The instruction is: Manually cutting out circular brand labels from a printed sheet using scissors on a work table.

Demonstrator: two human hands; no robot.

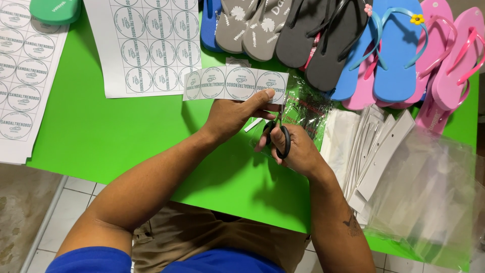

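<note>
Label strip (235,82) pinched in our left hand (230,117), scissors (281,137) in our right hand (295,149), above the green table (101,136).

We close our left thumb and fingers on the strip's lower right edge, holding it flat over the table just below the label sheet (146,45). Our right hand is closed through the black scissor loops; the blades are mostly hidden, so we cannot tell how far they gape. We judge the strip light, thin and floppy, easily creased, so we would grip it near the cut line. Flip-flops (353,45) lie at the far edge, clear bags (424,192) and white cards (374,146) to our right.
</note>
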